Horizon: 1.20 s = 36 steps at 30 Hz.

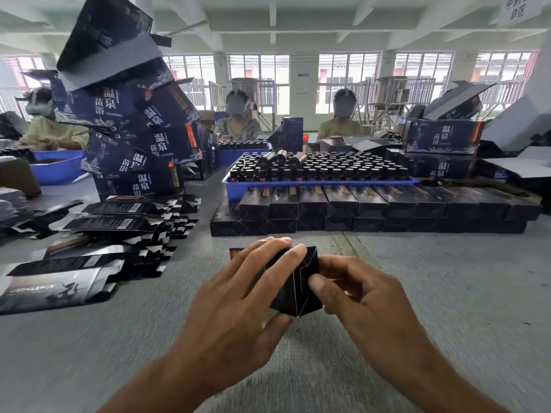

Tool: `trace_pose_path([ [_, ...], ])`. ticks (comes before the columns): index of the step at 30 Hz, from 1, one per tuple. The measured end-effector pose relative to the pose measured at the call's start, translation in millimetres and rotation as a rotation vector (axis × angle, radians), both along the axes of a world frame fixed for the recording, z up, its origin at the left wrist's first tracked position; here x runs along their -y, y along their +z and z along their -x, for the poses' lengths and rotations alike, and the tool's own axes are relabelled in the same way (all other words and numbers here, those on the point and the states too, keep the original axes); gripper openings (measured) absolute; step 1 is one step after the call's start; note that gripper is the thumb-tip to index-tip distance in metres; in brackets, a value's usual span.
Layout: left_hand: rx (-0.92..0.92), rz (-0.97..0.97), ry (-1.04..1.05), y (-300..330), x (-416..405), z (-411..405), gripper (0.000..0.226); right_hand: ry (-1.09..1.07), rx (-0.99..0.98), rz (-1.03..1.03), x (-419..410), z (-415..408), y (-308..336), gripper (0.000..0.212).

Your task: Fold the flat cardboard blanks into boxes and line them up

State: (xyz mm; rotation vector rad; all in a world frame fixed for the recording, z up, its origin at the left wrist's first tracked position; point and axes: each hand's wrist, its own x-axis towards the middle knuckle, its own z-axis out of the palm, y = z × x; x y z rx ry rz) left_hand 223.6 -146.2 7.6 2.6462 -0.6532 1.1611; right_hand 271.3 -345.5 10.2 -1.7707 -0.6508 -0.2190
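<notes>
Box [293,281] is held above the tabletop's [417,293] near-centre. Left hand [238,296] fingers wrap its body; right hand [354,290] thumb and curled fingers press the end flaps. Seat the flaps fully, then add the box to the finished row [372,210] at the blue tray [298,186].

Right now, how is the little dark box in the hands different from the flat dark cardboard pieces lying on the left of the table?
The small dark cardboard box is folded into shape; the flat dark cardboard blanks are unfolded sheets. The box is gripped off the table by the left hand and right hand; the blanks lie untouched in overlapping piles. Both are dark printed cardboard.
</notes>
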Motion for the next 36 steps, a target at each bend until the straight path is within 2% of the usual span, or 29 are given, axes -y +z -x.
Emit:
trace_pose_path([
  [4,-0.002,0.003,-0.012,1.9,3.2,0.9,0.083,-0.001,-0.050,0.008,0.2,-0.2,2.1,0.030],
  [8,-0.029,0.008,-0.009,2.3,8.0,1.4,0.078,-0.023,-0.088,-0.002,0.7,-0.4,1.8,0.012],
  [16,-0.049,0.021,-0.031,2.3,9.5,1.7,0.082,-0.122,-0.034,0.027,-1.5,2.2,0.2,0.011],
  [24,-0.043,0.051,-0.015,2.6,7.9,1.0,0.080,-0.014,-0.011,-0.005,0.8,2.2,4.2,0.012],
  [27,-0.022,0.036,-0.007,0.5,7.3,-1.2,0.080,-0.011,0.000,-0.017,0.6,2.0,3.9,0.021],
  [31,0.007,-0.057,-0.082,-5.3,8.0,-5.6,0.075,0.041,-0.072,0.030,-2.1,3.4,2.8,0.064],
  [34,0.070,-0.105,-0.097,-6.7,11.4,-7.1,0.076,0.045,-0.139,-0.032,-3.4,0.2,1.8,0.058],
  [36,0.126,-0.002,-0.045,-6.2,11.2,-6.9,0.077,0.037,-0.194,-0.104,-0.8,-4.3,2.1,0.052],
])
